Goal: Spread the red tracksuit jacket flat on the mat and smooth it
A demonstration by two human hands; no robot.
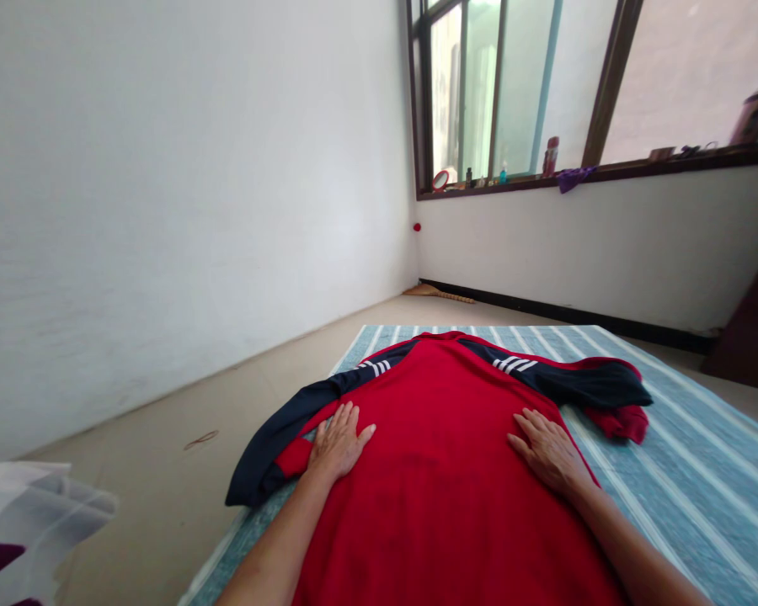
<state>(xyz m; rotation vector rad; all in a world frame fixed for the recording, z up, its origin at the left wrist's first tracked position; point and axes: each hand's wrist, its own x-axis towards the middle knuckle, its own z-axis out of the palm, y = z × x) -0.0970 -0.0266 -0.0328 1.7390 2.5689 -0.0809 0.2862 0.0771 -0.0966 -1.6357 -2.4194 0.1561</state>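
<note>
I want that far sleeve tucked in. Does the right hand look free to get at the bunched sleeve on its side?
Probably yes: the right hand lies flat on the red shirt, and the bunched sleeve lies just beyond it on the striped mat with nothing between.

Blue-and-white striped mat [669, 438] spread on beige floor [183, 471]; red shirt with navy sleeves [442, 471] lying flat on mat.
</note>
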